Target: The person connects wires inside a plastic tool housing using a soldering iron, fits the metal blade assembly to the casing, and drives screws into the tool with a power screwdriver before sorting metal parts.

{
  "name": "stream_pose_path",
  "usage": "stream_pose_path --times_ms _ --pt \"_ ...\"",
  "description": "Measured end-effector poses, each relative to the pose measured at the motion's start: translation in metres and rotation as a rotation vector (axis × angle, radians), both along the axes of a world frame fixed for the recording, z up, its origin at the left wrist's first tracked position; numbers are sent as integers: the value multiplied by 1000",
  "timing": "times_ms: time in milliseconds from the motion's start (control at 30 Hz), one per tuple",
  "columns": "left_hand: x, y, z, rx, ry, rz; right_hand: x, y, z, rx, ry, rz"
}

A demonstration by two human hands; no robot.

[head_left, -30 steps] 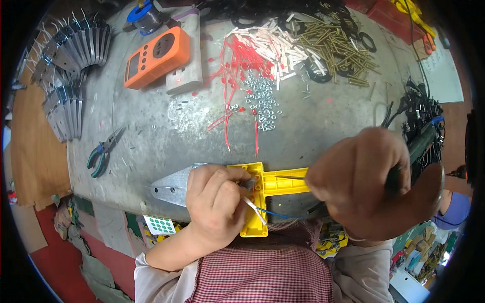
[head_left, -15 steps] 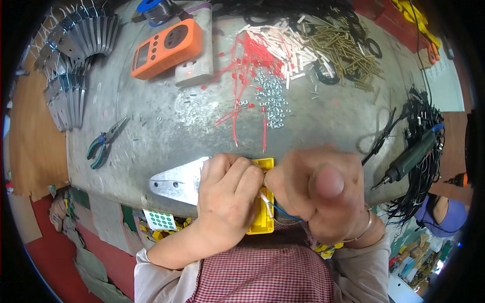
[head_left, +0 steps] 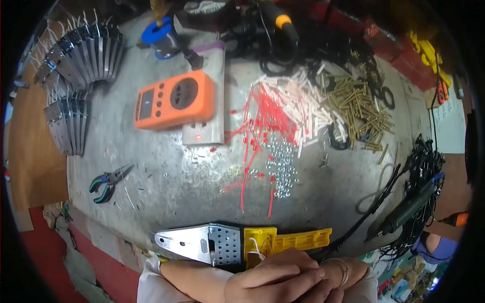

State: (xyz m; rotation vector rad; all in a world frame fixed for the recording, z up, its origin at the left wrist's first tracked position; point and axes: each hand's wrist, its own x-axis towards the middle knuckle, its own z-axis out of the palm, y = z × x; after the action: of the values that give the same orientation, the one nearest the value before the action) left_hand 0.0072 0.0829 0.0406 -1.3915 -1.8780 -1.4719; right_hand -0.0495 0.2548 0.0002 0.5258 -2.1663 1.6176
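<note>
My left hand point(head_left: 268, 281) and my right hand point(head_left: 328, 275) are close together at the bottom edge, fingers curled and overlapping. Whatever they hold is hidden between them. Just beyond them lies a yellow plastic housing point(head_left: 260, 235) with a yellow handle-like arm point(head_left: 305, 239) reaching right. A thin white wire point(head_left: 256, 244) runs out of the housing toward my fingers. Joined to its left side is a shiny tapered metal plate point(head_left: 189, 240), perforated near the housing and with larger holes toward its narrow end.
Pliers point(head_left: 108, 185), an orange meter point(head_left: 174, 101) on a power strip point(head_left: 209, 134) and a solder spool point(head_left: 160, 40) lie left. Farther right are red-wired parts point(head_left: 270, 113), white tubes point(head_left: 308, 106), brass screws point(head_left: 356, 108) and nuts point(head_left: 283, 166). An electric screwdriver point(head_left: 409, 209) rests on black cables.
Both hands have drawn toward me and come together. The metal plate and yellow housing, partly covered before, now show more fully. The view has shifted, so the table items sit lower.
</note>
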Motion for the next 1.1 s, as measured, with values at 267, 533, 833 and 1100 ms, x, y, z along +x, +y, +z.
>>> stream_pose_path --times_ms 267,533,833,1100 --pt "-10 1 1 371 -385 25 29 26 6 285 10 -247" --pt "58 -61 -26 -805 -128 151 72 4 30 661 138 -315" --pt "67 -55 -30 -893 -10 223 127 -33 8 719 -163 -86" --pt "73 -48 -37 -910 10 228 134 -29 3 843 -169 -17"
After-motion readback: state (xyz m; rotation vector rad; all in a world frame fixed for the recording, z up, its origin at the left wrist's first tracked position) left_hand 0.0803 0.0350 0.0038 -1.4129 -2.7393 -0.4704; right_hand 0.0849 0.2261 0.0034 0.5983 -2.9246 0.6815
